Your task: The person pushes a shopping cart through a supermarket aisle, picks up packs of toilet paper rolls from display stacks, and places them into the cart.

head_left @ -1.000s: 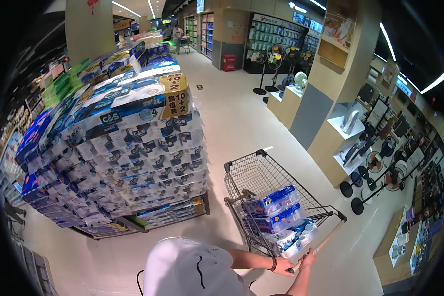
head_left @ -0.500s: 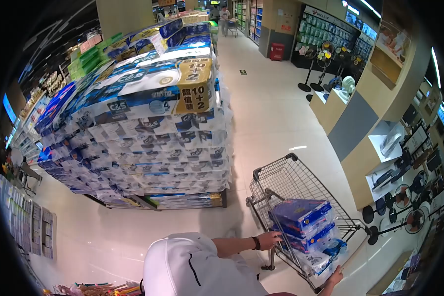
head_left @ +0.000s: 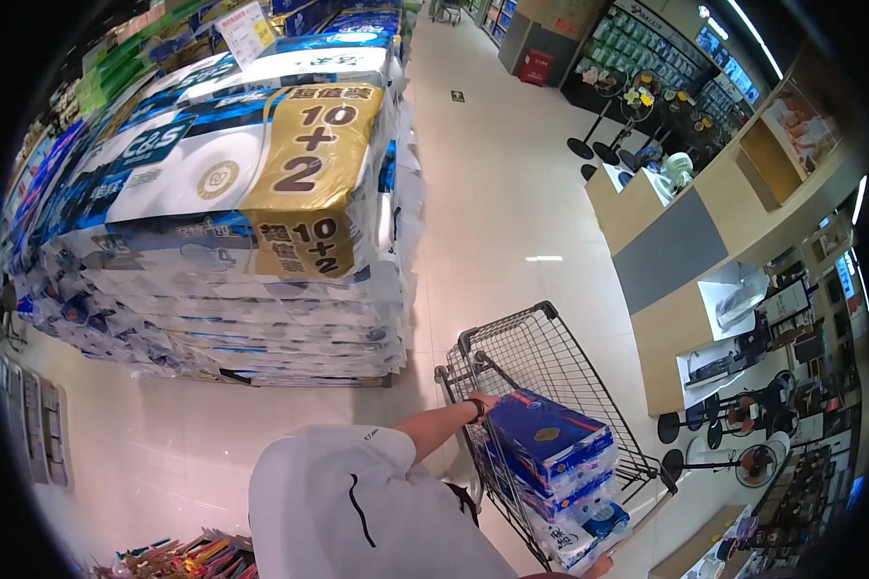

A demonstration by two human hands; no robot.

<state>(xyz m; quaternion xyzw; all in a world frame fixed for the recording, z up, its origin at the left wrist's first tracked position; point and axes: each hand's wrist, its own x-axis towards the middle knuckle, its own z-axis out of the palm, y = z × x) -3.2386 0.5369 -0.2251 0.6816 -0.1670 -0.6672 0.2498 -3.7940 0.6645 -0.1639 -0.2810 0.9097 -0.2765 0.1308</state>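
My left hand (head_left: 484, 404) is closed on the left rim of a wire shopping cart (head_left: 572, 359), with a dark band on the wrist. Right beside its fingers, blue plastic-wrapped tissue packs (head_left: 550, 434) lie stacked in the cart. Under them sits a white-and-blue pack (head_left: 568, 537). At the bottom edge, my right hand (head_left: 599, 567) is curled at the cart's near right end; its fingers are partly cut off by the frame.
A tall stack of C&S tissue packs (head_left: 179, 174) stands on the left, with a price sign (head_left: 245, 35) on top. Standing fans (head_left: 755, 465) and a wood-toned display counter (head_left: 668, 338) line the right side. A red bin (head_left: 536, 67) stands farther up the aisle (head_left: 492, 193).
The tissue stack has come closer and fills more of the view. The cart and both hands have shifted left in view; my left hand sits higher along the cart rim.
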